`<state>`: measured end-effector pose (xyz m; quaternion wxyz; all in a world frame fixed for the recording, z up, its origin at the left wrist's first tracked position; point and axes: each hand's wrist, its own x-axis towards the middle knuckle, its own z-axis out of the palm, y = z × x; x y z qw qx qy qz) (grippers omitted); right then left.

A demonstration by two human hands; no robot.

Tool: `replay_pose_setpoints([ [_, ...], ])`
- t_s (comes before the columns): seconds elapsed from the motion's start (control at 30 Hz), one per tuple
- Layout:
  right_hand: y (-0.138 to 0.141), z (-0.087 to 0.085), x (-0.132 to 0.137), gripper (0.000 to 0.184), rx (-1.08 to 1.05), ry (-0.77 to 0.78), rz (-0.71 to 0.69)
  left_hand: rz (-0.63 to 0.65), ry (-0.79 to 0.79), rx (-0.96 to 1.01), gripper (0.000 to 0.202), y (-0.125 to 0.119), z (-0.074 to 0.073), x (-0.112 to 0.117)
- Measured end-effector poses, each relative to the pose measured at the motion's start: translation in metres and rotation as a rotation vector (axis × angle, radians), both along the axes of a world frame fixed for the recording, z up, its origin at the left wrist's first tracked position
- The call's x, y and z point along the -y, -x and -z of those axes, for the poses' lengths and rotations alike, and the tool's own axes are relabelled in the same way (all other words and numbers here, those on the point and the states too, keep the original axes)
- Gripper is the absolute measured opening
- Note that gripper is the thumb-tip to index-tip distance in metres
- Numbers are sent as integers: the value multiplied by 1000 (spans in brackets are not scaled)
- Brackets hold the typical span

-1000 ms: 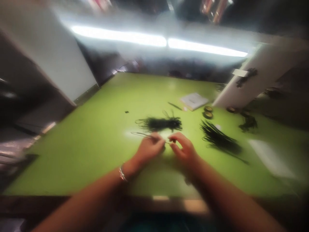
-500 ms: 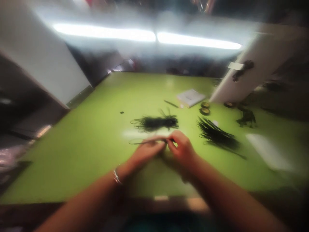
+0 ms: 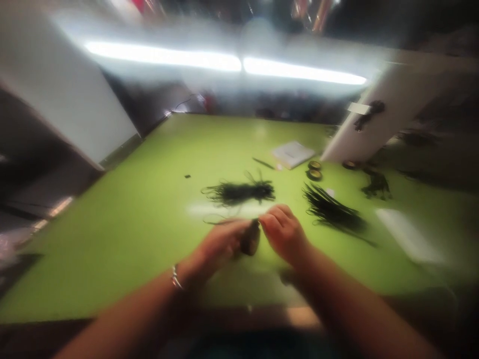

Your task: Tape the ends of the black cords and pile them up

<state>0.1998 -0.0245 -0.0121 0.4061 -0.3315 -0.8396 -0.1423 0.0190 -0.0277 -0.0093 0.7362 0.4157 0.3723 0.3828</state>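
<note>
My left hand [image 3: 220,244] is closed around a roll of black tape [image 3: 250,239], which stands on edge by the fingertips. A thin black cable [image 3: 215,222] sticks out to the left above the same hand, its loop end free. My right hand [image 3: 283,232] is pinched shut just right of the roll's top; whatever lies between its fingertips is too small and blurred to make out. Beyond the hands, a bundle of looped black cables [image 3: 241,193] lies on the green table [image 3: 149,209]. A second bundle of black cables [image 3: 333,212] rests to the right.
Two tape rolls [image 3: 314,172] with yellow cores lie near a white pad [image 3: 293,154] and a dark pen [image 3: 264,163]. A pale flat strip [image 3: 407,234] and a dark tangle [image 3: 376,184] are at right. White panels [image 3: 359,129] flank the table.
The tape roll has come into sight at my left fingertips, where the fingers hid it before. My right hand has turned and its fingers have curled in closer. The view has tipped slightly.
</note>
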Motion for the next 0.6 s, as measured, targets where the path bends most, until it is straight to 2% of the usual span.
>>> replay_pose_setpoints([
  [0.07, 1, 0, 1, 15, 6, -11, 12, -79, -60, -81, 26, -3, -1, 2],
  [0.2, 2, 3, 1, 15, -17, 1, -21, -87, -126, -147, 25, -5, -1, 3],
  [0.33, 1, 5, 0, 16, -14, 63, -70, -130, -74, -102, 23, -3, 4, 1],
  [0.47, 4, 4, 3, 18, 76, 73, -86, -138, 20, -15, 31, -2, 8, 0],
  [0.53, 5, 4, 5, 20, 98, 102, -105, -124, 46, -27, 34, -2, 9, 0],
  [0.6, 4, 4, 4, 17, 8, 179, -119, -114, 17, -99, 32, -2, 9, 0],
])
